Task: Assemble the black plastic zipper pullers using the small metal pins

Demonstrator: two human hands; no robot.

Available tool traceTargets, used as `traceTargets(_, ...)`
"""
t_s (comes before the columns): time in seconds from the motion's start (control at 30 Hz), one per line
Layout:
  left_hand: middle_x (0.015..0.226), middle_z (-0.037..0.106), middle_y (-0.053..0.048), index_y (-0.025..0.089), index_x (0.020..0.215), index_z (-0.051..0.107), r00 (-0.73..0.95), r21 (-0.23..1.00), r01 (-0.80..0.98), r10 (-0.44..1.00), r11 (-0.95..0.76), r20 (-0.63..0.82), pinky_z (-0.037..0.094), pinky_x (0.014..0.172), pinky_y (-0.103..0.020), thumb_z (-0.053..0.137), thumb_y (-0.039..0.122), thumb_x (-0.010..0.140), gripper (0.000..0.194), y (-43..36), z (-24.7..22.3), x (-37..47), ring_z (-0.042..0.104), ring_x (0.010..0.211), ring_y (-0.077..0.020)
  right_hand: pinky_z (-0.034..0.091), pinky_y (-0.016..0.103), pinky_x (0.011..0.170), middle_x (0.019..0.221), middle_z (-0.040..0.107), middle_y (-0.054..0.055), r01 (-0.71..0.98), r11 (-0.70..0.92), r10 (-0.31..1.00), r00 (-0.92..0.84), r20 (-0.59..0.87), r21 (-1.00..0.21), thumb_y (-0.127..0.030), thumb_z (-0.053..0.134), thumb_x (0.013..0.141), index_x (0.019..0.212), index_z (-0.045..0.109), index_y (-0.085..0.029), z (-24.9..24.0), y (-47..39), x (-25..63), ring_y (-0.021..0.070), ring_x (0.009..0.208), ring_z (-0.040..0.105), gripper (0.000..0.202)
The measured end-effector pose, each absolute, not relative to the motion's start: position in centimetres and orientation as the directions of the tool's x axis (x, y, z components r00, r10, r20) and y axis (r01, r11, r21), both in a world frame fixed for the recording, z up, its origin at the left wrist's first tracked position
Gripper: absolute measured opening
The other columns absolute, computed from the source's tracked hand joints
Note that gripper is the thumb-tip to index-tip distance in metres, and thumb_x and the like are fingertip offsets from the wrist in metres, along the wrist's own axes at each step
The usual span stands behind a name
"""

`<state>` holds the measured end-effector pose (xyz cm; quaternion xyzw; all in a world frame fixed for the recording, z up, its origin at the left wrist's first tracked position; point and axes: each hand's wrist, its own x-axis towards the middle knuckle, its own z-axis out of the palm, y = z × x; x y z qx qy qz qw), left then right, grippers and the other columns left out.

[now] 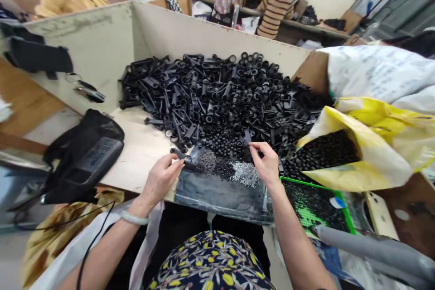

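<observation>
- Black handle piece [177, 153] sits in our left hand [162, 176], to the left of the silver pins [245, 173], our landmark.
- Beyond the silver pins spreads a heap of black parts [200, 88]; just left of them lie grey bits [206, 163].
- We judge the step in hand to be picking up: one hand keeps a piece ready while the other goes among the loose ones.
- As we read it, the next move calls for a steady left hold and a light, exact right pinch, since everything lies closely jumbled.
- Our left hand is narrow, thumb and fingers pinching its piece, the forearm slanting forward toward the silver pins.
- Our right hand [266, 161] is just right of the silver pins, bent at the wrist, thumb and forefinger nearly together by a flat dark piece [247, 135]; whether they grip it, we cannot tell.
</observation>
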<state>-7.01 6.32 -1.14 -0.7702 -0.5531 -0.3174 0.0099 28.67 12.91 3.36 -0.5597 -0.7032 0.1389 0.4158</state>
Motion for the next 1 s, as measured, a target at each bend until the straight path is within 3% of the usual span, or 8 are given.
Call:
traceTargets(0.13,0.104,0.074,-0.009,0.027,0.097,0.072,0.246,0.242,0.874,0.814,-0.421,0.525,0.055,0.076,-0.041,0.057,0.030,0.099,0.015,6.5,-0.2,-6.9,0.069,0.084,-0.0248,0.052,0.038,0.091,0.103,0.074,0.006,0.680,0.337,0.923,-0.100,0.372,-0.651,-0.035,0.056,0.101,0.103,0.074,-0.025,3.6,13.5,27.8,0.0229,0.097,0.069,0.021)
traceTargets(0.27,0.101,0.076,-0.005,0.026,0.093,0.069,0.308,0.217,0.861,0.811,-0.459,0.497,0.052,0.078,-0.041,0.059,0.031,0.101,0.013,6.8,-0.1,-7.0,0.071,0.087,-0.0234,0.049,0.038,0.090,0.108,0.073,0.006,0.796,0.320,0.935,-0.177,0.307,-0.514,-0.034,0.056,0.102,0.107,0.074,-0.027,3.7,14.5,26.9,0.0236,0.102,0.067,0.019)
traceTargets(0.47,0.100,0.078,-0.002,0.024,0.091,0.066,0.226,0.307,0.855,0.833,-0.418,0.506,0.048,0.085,-0.040,0.060,0.032,0.102,0.014,6.2,-0.7,-6.2,0.074,0.093,-0.0209,0.042,0.036,0.080,0.107,0.072,0.007,0.928,0.270,0.950,-0.213,0.229,-0.258,-0.030,0.060,0.101,0.108,0.074,-0.024,3.1,16.4,26.7,0.0244,0.098,0.063,0.018)
traceTargets(0.63,0.104,0.078,-0.005,0.023,0.094,0.068,0.135,0.405,0.876,0.939,-0.262,0.315,0.045,0.089,-0.040,0.055,0.039,0.104,0.023,5.4,-1.2,-4.9,0.072,0.097,-0.0210,0.034,0.035,0.072,0.099,0.071,0.008,0.937,0.325,0.930,-0.291,0.225,-0.131,-0.036,0.070,0.093,0.097,0.078,-0.024,2.0,17.1,27.1,0.0260,0.089,0.057,0.015)
traceTargets(0.7,0.107,0.078,-0.006,0.022,0.096,0.067,0.104,0.431,0.871,0.946,-0.235,0.306,0.044,0.091,-0.039,0.052,0.042,0.105,0.027,5.3,-1.9,-4.8,0.072,0.099,-0.0209,0.030,0.036,0.070,0.096,0.070,0.009,0.939,0.332,0.918,-0.299,0.261,-0.092,-0.038,0.073,0.089,0.094,0.078,-0.023,1.0,17.8,27.5,0.0264,0.086,0.054,0.016)
traceTargets(0.83,0.113,0.075,-0.009,0.019,0.100,0.066,0.033,0.471,0.857,0.934,-0.209,0.355,0.044,0.093,-0.039,0.042,0.045,0.108,0.036,5.5,-3.1,-5.0,0.070,0.102,-0.0210,0.028,0.040,0.068,0.090,0.068,0.010,0.936,0.323,0.906,-0.263,0.330,-0.139,-0.048,0.075,0.085,0.083,0.077,-0.025,-0.5,18.9,28.0,0.0257,0.081,0.052,0.023)
traceTargets(1.0,0.120,0.072,-0.012,0.018,0.115,0.063,-0.050,0.525,0.827,0.904,-0.201,0.425,0.049,0.097,-0.040,0.039,0.046,0.108,0.038,5.4,-3.4,-4.9,0.065,0.111,-0.0237,0.043,0.045,0.077,0.097,0.073,0.010,0.852,0.399,0.870,-0.236,0.433,-0.338,-0.042,0.072,0.088,0.086,0.074,-0.028,1.2,18.0,27.6,0.0316,0.093,0.065,0.015)
